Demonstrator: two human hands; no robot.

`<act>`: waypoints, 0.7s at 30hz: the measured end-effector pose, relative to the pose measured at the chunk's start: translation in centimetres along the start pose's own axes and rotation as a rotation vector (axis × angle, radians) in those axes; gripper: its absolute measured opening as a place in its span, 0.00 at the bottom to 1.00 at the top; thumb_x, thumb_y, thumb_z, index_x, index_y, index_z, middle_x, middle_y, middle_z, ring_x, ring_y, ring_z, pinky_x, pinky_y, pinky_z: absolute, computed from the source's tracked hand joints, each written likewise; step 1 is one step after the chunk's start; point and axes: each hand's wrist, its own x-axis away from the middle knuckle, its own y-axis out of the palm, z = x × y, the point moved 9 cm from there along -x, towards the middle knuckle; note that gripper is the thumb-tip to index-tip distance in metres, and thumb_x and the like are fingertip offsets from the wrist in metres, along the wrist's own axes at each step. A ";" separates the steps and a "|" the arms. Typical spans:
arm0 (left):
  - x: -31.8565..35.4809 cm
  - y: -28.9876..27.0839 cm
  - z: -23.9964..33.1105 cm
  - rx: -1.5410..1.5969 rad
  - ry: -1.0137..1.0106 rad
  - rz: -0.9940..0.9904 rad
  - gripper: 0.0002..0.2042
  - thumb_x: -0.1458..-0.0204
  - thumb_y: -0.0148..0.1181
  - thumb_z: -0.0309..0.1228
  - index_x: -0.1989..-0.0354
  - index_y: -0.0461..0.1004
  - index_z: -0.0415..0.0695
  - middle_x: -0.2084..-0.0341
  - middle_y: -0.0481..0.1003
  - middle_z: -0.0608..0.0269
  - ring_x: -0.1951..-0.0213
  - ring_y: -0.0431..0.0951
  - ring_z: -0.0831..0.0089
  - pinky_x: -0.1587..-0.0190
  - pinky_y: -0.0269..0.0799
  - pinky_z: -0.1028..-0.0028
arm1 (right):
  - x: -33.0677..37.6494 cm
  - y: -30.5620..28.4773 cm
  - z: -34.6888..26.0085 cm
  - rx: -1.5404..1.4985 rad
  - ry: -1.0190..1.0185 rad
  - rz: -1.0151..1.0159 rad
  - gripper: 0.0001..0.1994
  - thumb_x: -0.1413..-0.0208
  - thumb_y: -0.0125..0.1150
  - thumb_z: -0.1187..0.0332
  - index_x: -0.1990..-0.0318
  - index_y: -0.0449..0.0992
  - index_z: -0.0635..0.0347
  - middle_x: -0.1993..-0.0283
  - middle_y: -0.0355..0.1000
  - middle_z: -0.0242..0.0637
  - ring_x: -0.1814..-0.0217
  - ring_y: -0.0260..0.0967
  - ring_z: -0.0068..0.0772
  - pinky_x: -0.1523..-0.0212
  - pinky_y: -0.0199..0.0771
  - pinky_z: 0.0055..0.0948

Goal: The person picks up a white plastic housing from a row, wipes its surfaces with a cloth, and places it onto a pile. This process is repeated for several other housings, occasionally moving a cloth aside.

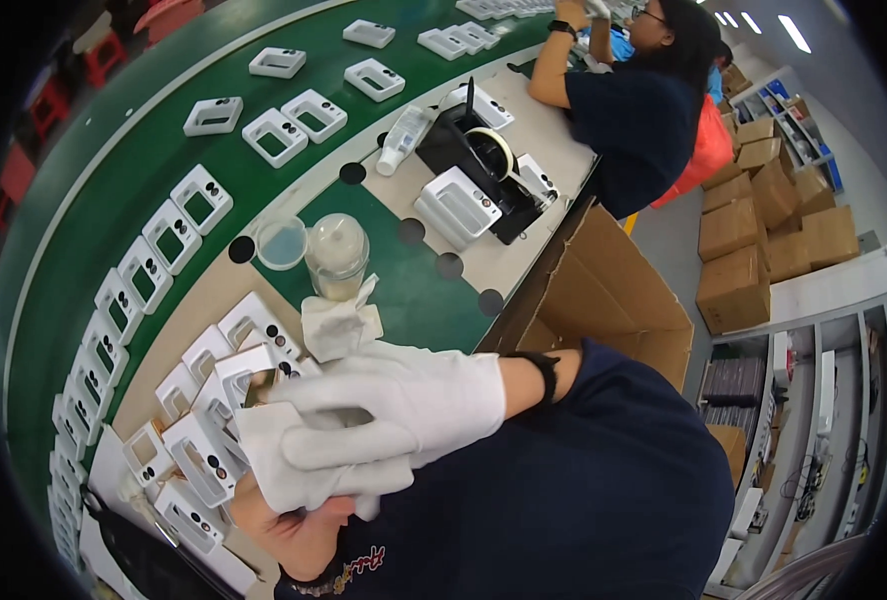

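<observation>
My right hand (404, 405), in a white glove, is closed with its fingers bent over a white cloth (267, 448). Just beneath it is my bare left hand (282, 528), its fingers curled against the cloth's lower side; what it grips is largely hidden. White plastic housings (202, 460) with rectangular openings and small dark round parts crowd together on the table left of both hands. One housing (247, 372) shows partly behind the gloved fingers. Beyond the glove, a crumpled white wipe (336, 328) lies by a clear jar (339, 258).
A round clear lid (282, 243) lies beside the jar. Rows of housings line the green conveyor (234, 205). A black tape dispenser (479, 160) and a white bottle (404, 140) stand farther back. An open carton (614, 290) is at right; a co-worker (634, 100) sits beyond.
</observation>
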 end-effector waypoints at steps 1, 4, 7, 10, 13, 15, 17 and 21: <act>0.2 -0.4 -1.4 0.173 -0.126 0.037 0.14 0.70 0.67 0.26 0.73 0.72 0.35 0.80 0.71 0.62 0.81 0.70 0.74 0.76 0.64 0.77 | 0.5 -0.4 -0.1 0.046 -0.058 0.080 0.21 0.64 0.63 0.64 0.61 0.68 0.64 0.56 0.61 0.46 0.68 0.65 0.42 0.68 0.65 0.31; -0.6 -0.6 -0.6 -0.008 -0.011 0.063 0.17 0.66 0.64 0.25 0.65 0.69 0.34 0.78 0.70 0.60 0.85 0.66 0.77 0.81 0.61 0.79 | 1.5 -1.8 -0.4 0.129 -0.177 0.236 0.18 0.65 0.64 0.65 0.64 0.69 0.63 0.61 0.65 0.42 0.71 0.64 0.39 0.71 0.65 0.29; -0.4 -1.3 -0.5 -0.040 -0.057 0.127 0.22 0.61 0.59 0.23 0.56 0.61 0.36 0.76 0.69 0.57 0.88 0.63 0.78 0.86 0.58 0.81 | 2.3 -5.3 2.0 0.066 0.050 0.313 0.13 0.62 0.57 0.69 0.64 0.71 0.59 0.67 0.67 0.37 0.66 0.64 0.37 0.67 0.64 0.28; -0.4 -1.7 -0.9 0.087 -0.243 0.195 0.28 0.58 0.53 0.20 0.47 0.50 0.38 0.73 0.69 0.54 0.90 0.61 0.80 0.89 0.55 0.83 | 3.7 -11.5 5.4 0.452 0.301 0.535 0.07 0.59 0.53 0.70 0.71 0.73 0.57 0.66 0.69 0.33 0.66 0.65 0.34 0.68 0.65 0.28; 0.0 -2.8 -1.0 0.107 -0.236 0.255 0.32 0.56 0.45 0.17 0.43 0.37 0.44 0.75 0.68 0.54 0.91 0.60 0.80 0.90 0.56 0.84 | -0.1 -9.5 8.5 0.460 0.597 0.249 0.08 0.60 0.52 0.71 0.69 0.72 0.57 0.70 0.68 0.33 0.67 0.65 0.32 0.69 0.64 0.27; 0.3 -4.0 -1.8 0.145 -0.236 0.265 0.32 0.56 0.44 0.18 0.43 0.36 0.45 0.77 0.68 0.55 0.91 0.60 0.79 0.90 0.56 0.83 | -0.6 -7.4 10.8 0.481 0.746 0.108 0.08 0.60 0.52 0.71 0.68 0.71 0.57 0.71 0.67 0.33 0.68 0.65 0.31 0.70 0.64 0.26; 0.2 -4.5 -2.4 0.208 -0.244 0.276 0.32 0.55 0.43 0.19 0.42 0.35 0.46 0.80 0.67 0.56 0.92 0.60 0.79 0.91 0.56 0.82 | -1.6 -3.5 10.8 0.968 0.282 -0.082 0.11 0.61 0.54 0.71 0.66 0.70 0.57 0.72 0.64 0.32 0.75 0.63 0.30 0.76 0.64 0.24; 0.7 -6.6 -3.4 0.335 -0.166 0.330 0.30 0.53 0.42 0.22 0.43 0.36 0.45 0.85 0.65 0.57 0.93 0.59 0.78 0.92 0.57 0.81 | -2.3 -0.1 9.9 1.209 0.064 -0.277 0.13 0.61 0.54 0.71 0.63 0.69 0.56 0.73 0.62 0.32 0.77 0.61 0.29 0.82 0.63 0.22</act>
